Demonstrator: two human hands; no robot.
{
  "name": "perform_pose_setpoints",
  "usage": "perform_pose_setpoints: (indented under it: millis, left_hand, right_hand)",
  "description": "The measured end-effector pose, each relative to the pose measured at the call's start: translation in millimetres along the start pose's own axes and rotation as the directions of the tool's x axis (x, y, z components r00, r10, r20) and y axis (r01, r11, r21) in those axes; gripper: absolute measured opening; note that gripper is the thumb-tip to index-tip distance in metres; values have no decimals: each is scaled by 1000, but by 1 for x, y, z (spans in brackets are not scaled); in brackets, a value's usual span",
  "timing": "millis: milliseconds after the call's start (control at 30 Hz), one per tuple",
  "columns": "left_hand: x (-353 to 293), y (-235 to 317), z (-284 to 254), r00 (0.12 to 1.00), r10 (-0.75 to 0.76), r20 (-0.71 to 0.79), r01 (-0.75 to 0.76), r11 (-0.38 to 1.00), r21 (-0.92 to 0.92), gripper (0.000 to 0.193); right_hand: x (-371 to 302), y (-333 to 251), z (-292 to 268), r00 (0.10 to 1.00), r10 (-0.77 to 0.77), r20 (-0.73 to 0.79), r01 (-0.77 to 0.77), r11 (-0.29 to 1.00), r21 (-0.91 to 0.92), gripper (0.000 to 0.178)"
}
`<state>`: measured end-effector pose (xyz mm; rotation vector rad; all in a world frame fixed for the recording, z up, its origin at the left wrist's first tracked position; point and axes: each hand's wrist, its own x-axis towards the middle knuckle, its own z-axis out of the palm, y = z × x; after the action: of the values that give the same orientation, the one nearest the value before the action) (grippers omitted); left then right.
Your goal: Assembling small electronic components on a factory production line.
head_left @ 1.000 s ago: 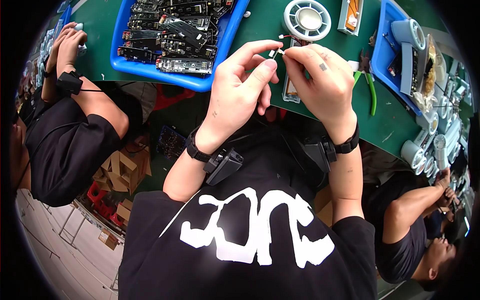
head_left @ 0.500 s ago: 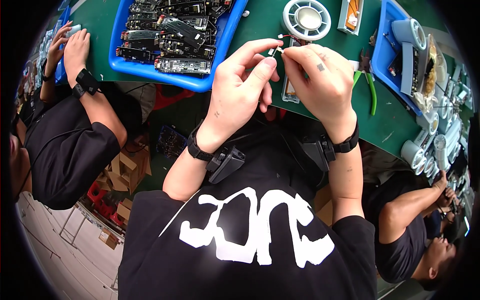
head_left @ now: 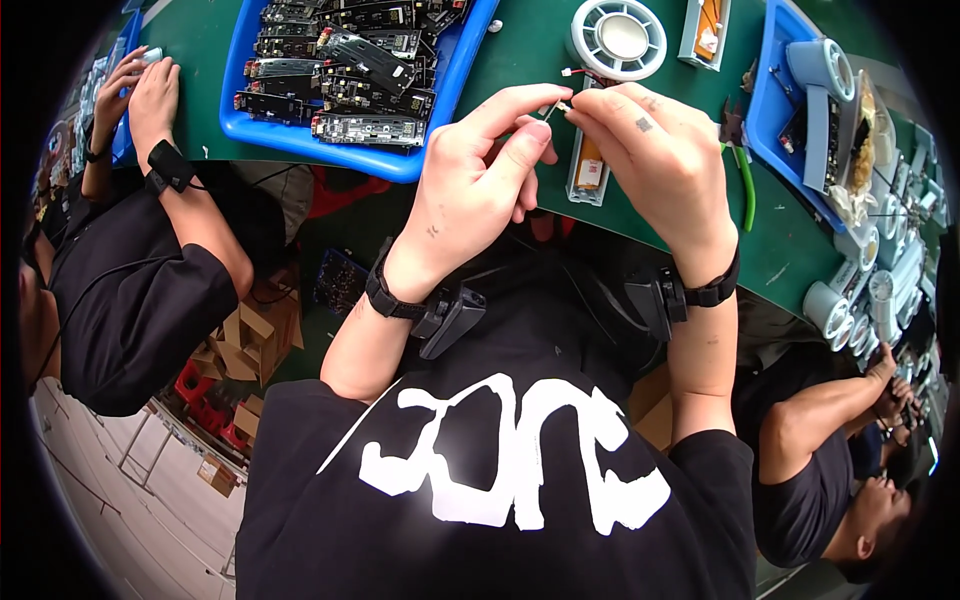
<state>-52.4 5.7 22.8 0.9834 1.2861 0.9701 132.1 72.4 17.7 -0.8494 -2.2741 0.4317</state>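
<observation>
My left hand (head_left: 474,165) pinches a small, thin pale piece (head_left: 551,108) between thumb and forefinger. Against it, the fingertips of my right hand (head_left: 652,160) are pressed together; whatever they hold is too small to make out. Below the hands, at the table edge, lies a narrow grey housing (head_left: 577,186) with an orange block (head_left: 591,170) inside it. Just beyond my fingers a white connector (head_left: 568,72) on thin red and black wires shows beside a white round part (head_left: 650,50) with a spoked ring.
On the left a blue tray (head_left: 232,130) holds several circuit boards (head_left: 368,130). Green-handled cutters (head_left: 747,188) lie right of my hand, near another blue tray (head_left: 765,150) and several pale cylinders (head_left: 826,303). A second housing (head_left: 688,50) lies farther back. Co-workers (head_left: 150,290) sit on both sides.
My right hand and forearm have shifted slightly right, uncovering more of the housing and its orange block. The left hand stays nearly in place, and the pale piece has turned between the fingertips.
</observation>
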Motion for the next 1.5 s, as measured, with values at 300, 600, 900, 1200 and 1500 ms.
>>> perform_pose_setpoints:
  millis: [300, 600, 900, 1200, 1500]
  left_hand:
    - [-3, -1, 3, 993, 119, 4, -118, 981, 152, 30]
    - [2, 1, -2, 985, 170, 20, -170, 960, 223, 27]
    - [1, 1, -2, 986, 168, -12, -165, 978, 130, 28]
    - [6, -28, 2, 926, 377, 30, -376, 912, 164, 28]
    - [12, -32, 1, 897, 442, 25, -441, 890, 118, 30]
  right_hand:
    - [8, 4, -6, 990, -88, 112, 92, 995, -30, 24]
    - [14, 10, -11, 983, -84, 162, 66, 991, 117, 18]
    - [24, 12, -19, 976, -71, 207, 36, 985, 168, 15]
    - [27, 14, -24, 954, -85, 288, 41, 987, 155, 19]
    - [29, 12, -21, 955, -24, 295, -12, 993, 121, 20]
